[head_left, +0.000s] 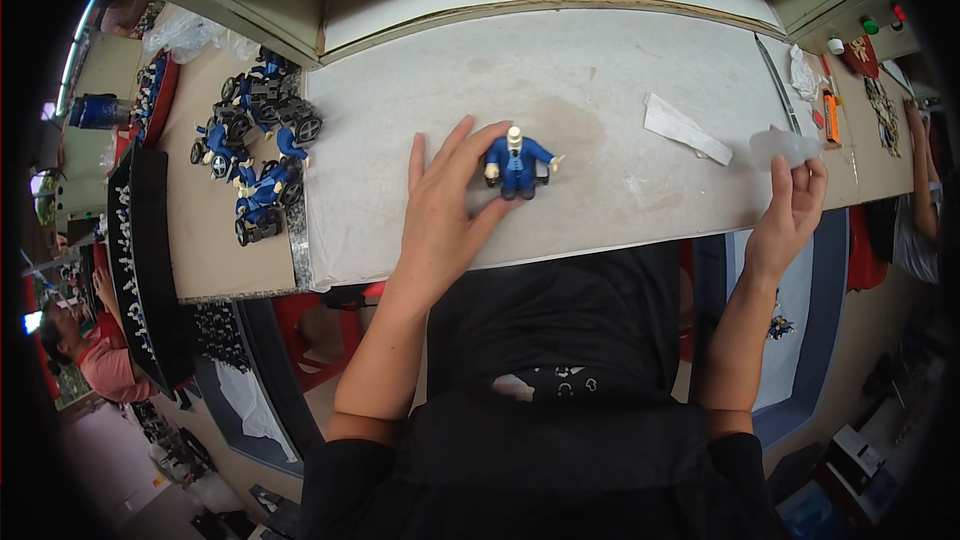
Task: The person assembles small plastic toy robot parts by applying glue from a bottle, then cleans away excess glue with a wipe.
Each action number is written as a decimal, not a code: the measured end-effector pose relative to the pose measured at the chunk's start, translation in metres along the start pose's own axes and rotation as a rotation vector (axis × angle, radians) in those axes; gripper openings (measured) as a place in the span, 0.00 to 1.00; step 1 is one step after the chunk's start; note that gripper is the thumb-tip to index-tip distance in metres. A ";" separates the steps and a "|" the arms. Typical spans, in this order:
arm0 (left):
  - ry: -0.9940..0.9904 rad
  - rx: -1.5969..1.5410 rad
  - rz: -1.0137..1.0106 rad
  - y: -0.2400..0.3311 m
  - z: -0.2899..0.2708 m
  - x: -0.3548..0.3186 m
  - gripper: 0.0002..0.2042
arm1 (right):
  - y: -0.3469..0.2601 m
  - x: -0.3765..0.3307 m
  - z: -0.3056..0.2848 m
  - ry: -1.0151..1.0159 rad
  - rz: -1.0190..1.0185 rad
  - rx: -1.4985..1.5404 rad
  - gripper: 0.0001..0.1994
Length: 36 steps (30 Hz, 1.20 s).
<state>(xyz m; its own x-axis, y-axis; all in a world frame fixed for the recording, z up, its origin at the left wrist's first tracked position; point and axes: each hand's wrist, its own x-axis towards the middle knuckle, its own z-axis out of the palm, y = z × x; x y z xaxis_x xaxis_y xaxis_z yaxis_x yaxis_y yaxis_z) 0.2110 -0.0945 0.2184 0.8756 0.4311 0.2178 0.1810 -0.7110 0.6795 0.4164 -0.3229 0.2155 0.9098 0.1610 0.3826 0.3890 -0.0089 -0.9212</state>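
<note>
A small figurine (517, 162) in a blue suit with a cream head sits upright in a dark seat or chair on the white work surface (400, 70). My left hand (450, 185) closes on its left side, index finger near its shoulder and thumb by its base. One cream hand of the figurine sticks out to the right. Over at the right, my right hand (790, 202) grips a small translucent white bottle (783, 148), which lies tilted sideways. A folded white paper strip (688, 129) rests on the surface between the two hands.
Several similar blue figurines with black wheels (255, 140) are heaped at the left. Along the right lie a long pointed metal tool (777, 80), an orange cutter (830, 116) and crumpled tissue (803, 74). A shelf edge (560, 8) bounds the back. A co-worker (120, 360) sits far left.
</note>
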 end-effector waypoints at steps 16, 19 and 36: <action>-0.325 -0.189 0.313 -0.014 -0.008 0.047 0.34 | -0.020 -0.061 0.010 -0.186 0.139 0.164 0.18; -0.211 -0.137 0.270 -0.006 -0.015 0.037 0.34 | -0.018 -0.062 0.013 -0.174 0.153 0.182 0.18; 0.106 -0.006 0.042 0.007 0.016 0.005 0.36 | -0.015 -0.073 0.020 -0.127 0.105 0.297 0.17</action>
<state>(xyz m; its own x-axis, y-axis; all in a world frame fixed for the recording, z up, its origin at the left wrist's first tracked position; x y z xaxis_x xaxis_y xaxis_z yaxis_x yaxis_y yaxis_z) 0.2237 -0.1061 0.2127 0.8300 0.4576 0.3188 0.1420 -0.7262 0.6726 0.3408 -0.3148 0.2000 0.9100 0.2967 0.2896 0.2175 0.2531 -0.9427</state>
